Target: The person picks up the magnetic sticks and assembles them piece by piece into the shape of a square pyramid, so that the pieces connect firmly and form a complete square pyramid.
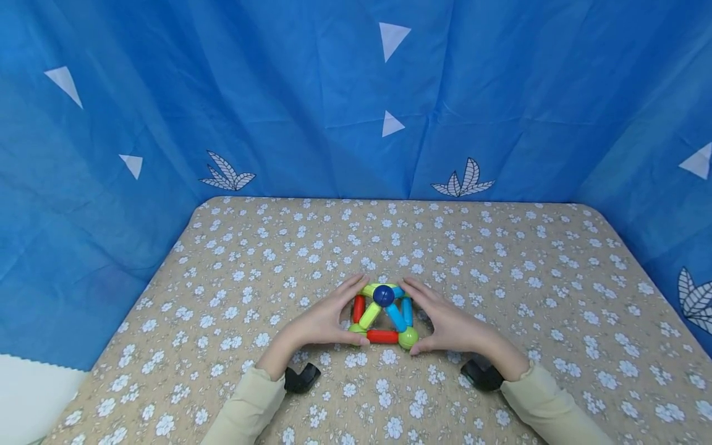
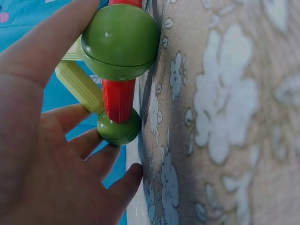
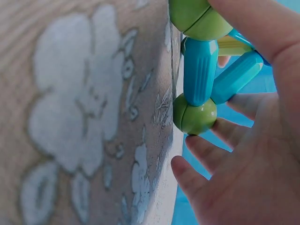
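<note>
A small pyramid of magnetic rods and balls stands on the flowered cloth, topped by a dark blue ball [image 1: 384, 295]. Red rods [image 1: 382, 336] form the near and left base edges, a blue rod [image 3: 200, 70] the right edge. Yellow-green and blue rods slope up to the top. My left hand [image 1: 325, 318] grips its left side, thumb at the near green ball [image 2: 121, 40], fingers around the far green ball [image 2: 119, 127]. On the opposite side my right hand [image 1: 450, 321] holds it likewise, thumb on the near green ball [image 1: 408, 337], fingertips at the far one [image 3: 195, 116].
A tan cloth with white flowers [image 1: 267, 253] covers the table. Blue curtains [image 1: 311, 93] with white triangles and leaf prints hang behind it and at both sides. Black wrist mounts [image 1: 303, 378] sit at both wrists, close over the cloth.
</note>
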Demonstrator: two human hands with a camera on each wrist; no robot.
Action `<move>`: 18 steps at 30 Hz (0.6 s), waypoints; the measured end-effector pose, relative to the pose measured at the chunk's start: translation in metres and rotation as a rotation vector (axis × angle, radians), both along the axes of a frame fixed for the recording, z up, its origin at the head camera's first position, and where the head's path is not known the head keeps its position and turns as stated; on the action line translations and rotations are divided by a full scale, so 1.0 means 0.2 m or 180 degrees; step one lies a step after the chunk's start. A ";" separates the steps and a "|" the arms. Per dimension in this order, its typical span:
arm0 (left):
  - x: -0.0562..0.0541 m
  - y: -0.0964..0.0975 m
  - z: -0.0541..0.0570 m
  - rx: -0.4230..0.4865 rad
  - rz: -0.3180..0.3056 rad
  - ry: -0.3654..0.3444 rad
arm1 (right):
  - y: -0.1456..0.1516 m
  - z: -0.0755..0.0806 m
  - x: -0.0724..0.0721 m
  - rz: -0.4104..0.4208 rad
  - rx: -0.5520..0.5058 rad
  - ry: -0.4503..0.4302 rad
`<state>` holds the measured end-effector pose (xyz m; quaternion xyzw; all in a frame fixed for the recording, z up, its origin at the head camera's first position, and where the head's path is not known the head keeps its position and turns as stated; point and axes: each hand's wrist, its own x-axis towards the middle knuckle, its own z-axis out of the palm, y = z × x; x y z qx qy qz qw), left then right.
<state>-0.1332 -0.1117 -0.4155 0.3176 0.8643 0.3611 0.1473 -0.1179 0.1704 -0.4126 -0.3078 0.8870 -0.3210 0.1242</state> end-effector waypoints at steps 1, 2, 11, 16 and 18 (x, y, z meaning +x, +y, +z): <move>0.00 0.00 0.00 0.0001 0.0000 -0.0007 | 0.00 0.00 0.00 -0.0002 -0.0002 -0.0020; 0.00 0.00 -0.01 0.0001 0.0001 -0.0019 | 0.00 -0.01 0.00 -0.0003 -0.0007 -0.0037; 0.01 -0.01 -0.02 0.0063 -0.0009 -0.0051 | 0.00 -0.03 0.01 0.0008 -0.0059 -0.0047; 0.00 -0.02 -0.04 0.0150 0.0055 -0.0101 | -0.01 -0.03 0.02 -0.0123 -0.0027 -0.0060; -0.01 -0.05 -0.04 0.0167 0.0117 -0.0091 | 0.00 -0.04 0.02 -0.0186 -0.0047 -0.0055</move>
